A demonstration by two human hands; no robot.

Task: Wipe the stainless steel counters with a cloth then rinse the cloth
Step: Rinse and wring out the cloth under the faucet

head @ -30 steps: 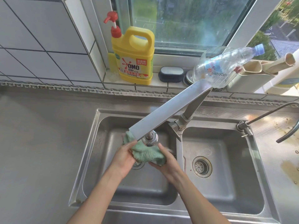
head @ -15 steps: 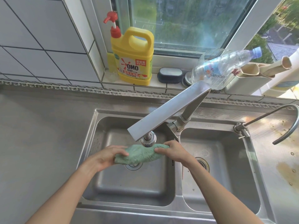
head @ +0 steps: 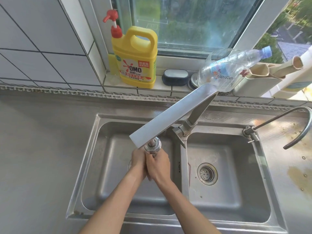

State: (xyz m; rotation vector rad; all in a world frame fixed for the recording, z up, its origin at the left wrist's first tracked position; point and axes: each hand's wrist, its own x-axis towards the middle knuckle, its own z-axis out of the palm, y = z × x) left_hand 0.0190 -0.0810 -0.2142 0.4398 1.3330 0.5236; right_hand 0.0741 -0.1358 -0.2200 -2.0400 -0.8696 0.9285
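Right now both hands are pressed together directly under the chrome round spray head (head: 152,147) of the long flat grey faucet spout (head: 170,115), which is swung over the left basin of the stainless steel double sink (head: 94,156). The left hand (head: 138,162) and right hand (head: 157,166) are clenched against each other, fingers curled inward, low over the basin so any runoff would fall to its drain. The cloth itself cannot be seen; I judge it is balled up between the palms and being squeezed, but nothing of it shows, so whether they actually grip it I cannot tell. Nor can I make out running water.

Holding the bundle right beneath the outlet suits rinsing, so the work looks to be in its last part. The stainless steel counter (head: 42,141) to the left lies dull and even, while the counter to the right of the sink carries brownish stains.

On the tiled window ledge stand a yellow detergent jug with a red pump (head: 135,56), a dark scrubbing brush (head: 174,77) and a clear plastic bottle (head: 231,68) lying tilted. A thin curved second tap (head: 287,120) rises beside the right basin.
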